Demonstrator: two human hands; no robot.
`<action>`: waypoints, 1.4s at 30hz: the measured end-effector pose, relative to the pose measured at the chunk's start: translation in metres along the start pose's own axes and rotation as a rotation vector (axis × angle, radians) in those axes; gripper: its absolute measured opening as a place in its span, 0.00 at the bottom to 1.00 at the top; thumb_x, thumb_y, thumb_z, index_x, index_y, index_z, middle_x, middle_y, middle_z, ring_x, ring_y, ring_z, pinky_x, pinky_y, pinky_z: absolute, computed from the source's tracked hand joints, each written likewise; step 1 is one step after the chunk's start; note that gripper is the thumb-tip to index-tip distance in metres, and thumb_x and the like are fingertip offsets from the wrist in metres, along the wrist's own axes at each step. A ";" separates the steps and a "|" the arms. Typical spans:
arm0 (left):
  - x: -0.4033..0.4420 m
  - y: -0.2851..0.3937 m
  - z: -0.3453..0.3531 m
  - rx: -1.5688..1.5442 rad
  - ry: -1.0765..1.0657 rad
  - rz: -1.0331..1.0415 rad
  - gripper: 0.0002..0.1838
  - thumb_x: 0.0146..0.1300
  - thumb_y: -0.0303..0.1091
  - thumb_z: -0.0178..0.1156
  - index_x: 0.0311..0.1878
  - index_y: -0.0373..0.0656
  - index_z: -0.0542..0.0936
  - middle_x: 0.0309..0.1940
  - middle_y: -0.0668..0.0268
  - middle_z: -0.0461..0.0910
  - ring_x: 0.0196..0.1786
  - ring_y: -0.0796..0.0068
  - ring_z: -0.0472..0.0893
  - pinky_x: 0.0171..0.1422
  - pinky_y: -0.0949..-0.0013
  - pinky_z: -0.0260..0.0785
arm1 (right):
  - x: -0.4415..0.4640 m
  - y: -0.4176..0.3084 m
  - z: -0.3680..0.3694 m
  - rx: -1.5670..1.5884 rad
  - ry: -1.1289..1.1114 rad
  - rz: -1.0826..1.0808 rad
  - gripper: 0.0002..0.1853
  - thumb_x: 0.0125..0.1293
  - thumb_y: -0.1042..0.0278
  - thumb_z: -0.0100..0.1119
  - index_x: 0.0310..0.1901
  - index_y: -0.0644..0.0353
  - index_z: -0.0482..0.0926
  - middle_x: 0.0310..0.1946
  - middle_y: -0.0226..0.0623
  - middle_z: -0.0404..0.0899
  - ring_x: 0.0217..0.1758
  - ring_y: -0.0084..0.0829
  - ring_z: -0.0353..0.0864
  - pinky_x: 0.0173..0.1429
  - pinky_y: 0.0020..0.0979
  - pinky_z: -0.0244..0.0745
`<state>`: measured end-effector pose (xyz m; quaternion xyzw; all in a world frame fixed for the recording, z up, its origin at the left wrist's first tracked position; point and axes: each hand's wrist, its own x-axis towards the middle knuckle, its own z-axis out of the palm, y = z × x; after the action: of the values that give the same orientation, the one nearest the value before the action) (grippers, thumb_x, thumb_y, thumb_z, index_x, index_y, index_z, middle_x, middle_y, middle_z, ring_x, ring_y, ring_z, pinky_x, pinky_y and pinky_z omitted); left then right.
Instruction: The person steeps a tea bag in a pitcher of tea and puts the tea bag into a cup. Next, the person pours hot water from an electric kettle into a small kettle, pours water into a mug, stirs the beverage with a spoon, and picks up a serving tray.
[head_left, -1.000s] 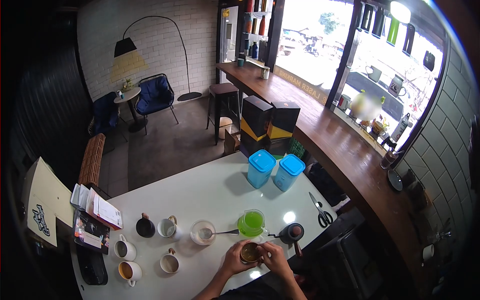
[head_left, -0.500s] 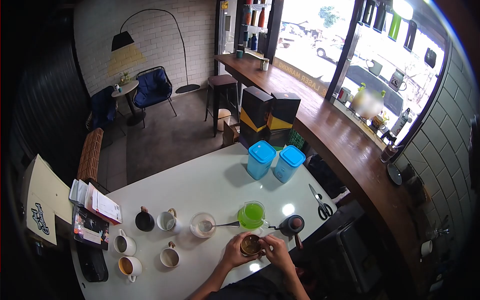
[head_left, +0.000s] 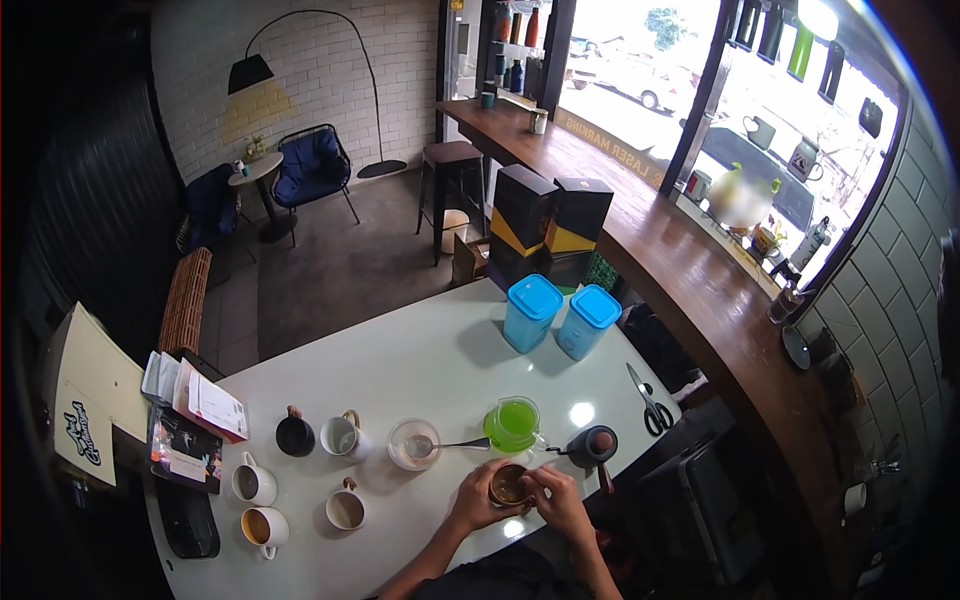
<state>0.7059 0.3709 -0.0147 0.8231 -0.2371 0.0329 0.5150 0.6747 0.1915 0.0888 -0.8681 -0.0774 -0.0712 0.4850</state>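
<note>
Both my hands are at a small brown cup [head_left: 511,484] near the front edge of the white table [head_left: 400,350]. My left hand [head_left: 477,500] is wrapped around its left side. At its right rim, my right hand [head_left: 557,497] has its fingers closed in a pinch; whether they hold anything besides the cup is hidden. Just behind the cup stands a glass jug of green liquid [head_left: 512,424]. A black hand grinder [head_left: 592,446] with a crank is right of it. To the left, a spoon [head_left: 462,443] rests in a clear bowl [head_left: 412,446].
Several mugs stand on the left, among them a black mug [head_left: 295,436] and a white mug [head_left: 264,527]. Two blue-lidded containers [head_left: 531,312] and black boxes [head_left: 522,215] are at the back. Scissors [head_left: 652,405] lie near the right edge. A wooden counter [head_left: 690,270] runs along the window.
The view has shifted slightly, so the table and its things appear a little further right. Both hands stay on the cup, with little visible change in their hold.
</note>
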 end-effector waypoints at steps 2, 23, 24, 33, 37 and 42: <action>0.000 -0.001 0.000 -0.001 0.001 0.004 0.52 0.41 0.57 0.84 0.68 0.43 0.73 0.60 0.57 0.81 0.62 0.53 0.82 0.68 0.53 0.73 | -0.001 0.002 -0.004 -0.038 -0.032 0.002 0.06 0.70 0.76 0.62 0.42 0.70 0.84 0.32 0.48 0.82 0.35 0.48 0.85 0.40 0.39 0.78; 0.001 0.003 -0.001 0.000 -0.013 -0.003 0.51 0.43 0.54 0.84 0.69 0.43 0.71 0.61 0.56 0.80 0.63 0.54 0.81 0.68 0.53 0.73 | 0.003 0.013 -0.008 -0.096 -0.009 0.006 0.06 0.70 0.76 0.62 0.43 0.69 0.85 0.33 0.47 0.84 0.35 0.44 0.87 0.40 0.38 0.78; 0.001 0.003 -0.001 0.004 -0.012 -0.011 0.51 0.43 0.54 0.84 0.69 0.43 0.71 0.61 0.56 0.80 0.63 0.54 0.81 0.68 0.53 0.73 | 0.004 0.015 -0.007 -0.066 0.038 0.013 0.06 0.70 0.76 0.62 0.43 0.68 0.85 0.33 0.47 0.84 0.35 0.44 0.87 0.40 0.38 0.78; 0.002 0.007 -0.004 0.029 0.008 0.014 0.51 0.41 0.52 0.85 0.68 0.42 0.73 0.59 0.57 0.82 0.61 0.54 0.82 0.66 0.54 0.75 | 0.007 0.007 -0.001 -0.015 -0.019 0.004 0.06 0.70 0.74 0.63 0.43 0.69 0.85 0.31 0.46 0.83 0.34 0.43 0.86 0.40 0.36 0.78; 0.001 0.002 -0.002 0.021 0.008 0.022 0.51 0.41 0.52 0.85 0.68 0.42 0.73 0.60 0.56 0.81 0.61 0.54 0.82 0.67 0.54 0.75 | 0.006 0.007 -0.007 -0.105 -0.063 0.004 0.06 0.70 0.74 0.63 0.43 0.69 0.85 0.31 0.46 0.83 0.34 0.44 0.86 0.39 0.37 0.77; 0.000 0.000 0.000 0.011 -0.012 0.002 0.52 0.42 0.55 0.84 0.68 0.43 0.72 0.62 0.57 0.79 0.63 0.54 0.81 0.69 0.53 0.72 | 0.007 0.008 -0.003 -0.060 0.106 -0.011 0.06 0.69 0.75 0.63 0.43 0.69 0.85 0.31 0.47 0.83 0.34 0.45 0.86 0.39 0.37 0.77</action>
<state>0.7060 0.3710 -0.0140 0.8259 -0.2411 0.0297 0.5088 0.6835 0.1850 0.0856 -0.8768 -0.0544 -0.1219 0.4620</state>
